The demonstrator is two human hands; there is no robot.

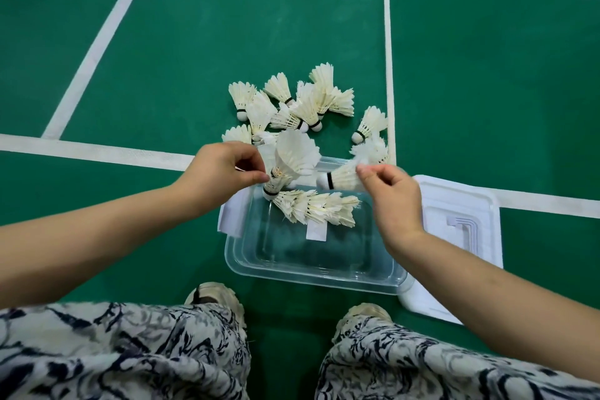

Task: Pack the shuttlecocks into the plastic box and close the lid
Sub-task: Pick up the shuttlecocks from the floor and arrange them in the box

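the left hand (pixel 224 172) pinches a white feather shuttlecock (pixel 293 156) near its cork between thumb and fingertips, feathers up, over the far left corner of the clear rectangular plastic box (pixel 311 273) – a few nested shuttlecocks (pixel 318 208) lie inside at its far end. beyond it a loose pile of shuttlecocks (pixel 292 104) sits on the green court floor (pixel 194 42). the right hand (pixel 389 195) pinches the feather edge of a second shuttlecock (pixel 341 177), cork pointing left over the far rim – the white plastic lid (pixel 461 221) lies flat just right of the box.

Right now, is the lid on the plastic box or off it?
Off. The white lid lies flat on the floor right of the clear box, which stands open with shuttlecocks inside.
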